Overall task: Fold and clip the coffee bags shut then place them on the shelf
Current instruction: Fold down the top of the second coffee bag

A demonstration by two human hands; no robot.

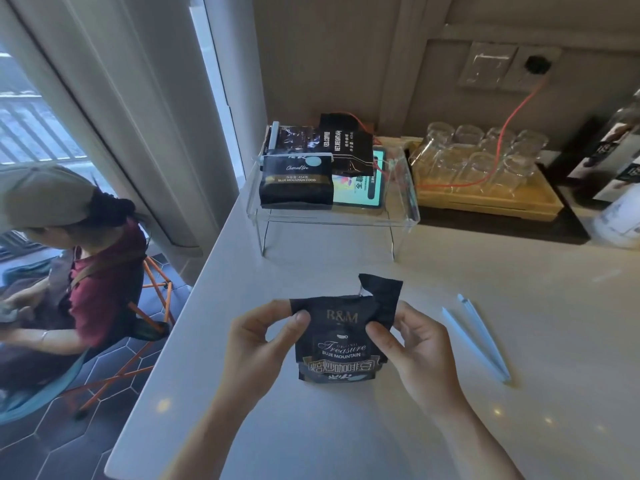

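Coffee bag [341,341] between both hands [254,344]

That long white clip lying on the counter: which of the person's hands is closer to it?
Right. The right hand grips the coffee bag beside the clip; the left hand sits beyond the bag.

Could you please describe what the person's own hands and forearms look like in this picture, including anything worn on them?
Both the left hand and the right hand are bare: no gloves, and no rings, watch or bracelet that I can make out. The forearms are also uncovered down to the bottom edge of the frame, with no sleeve in view.
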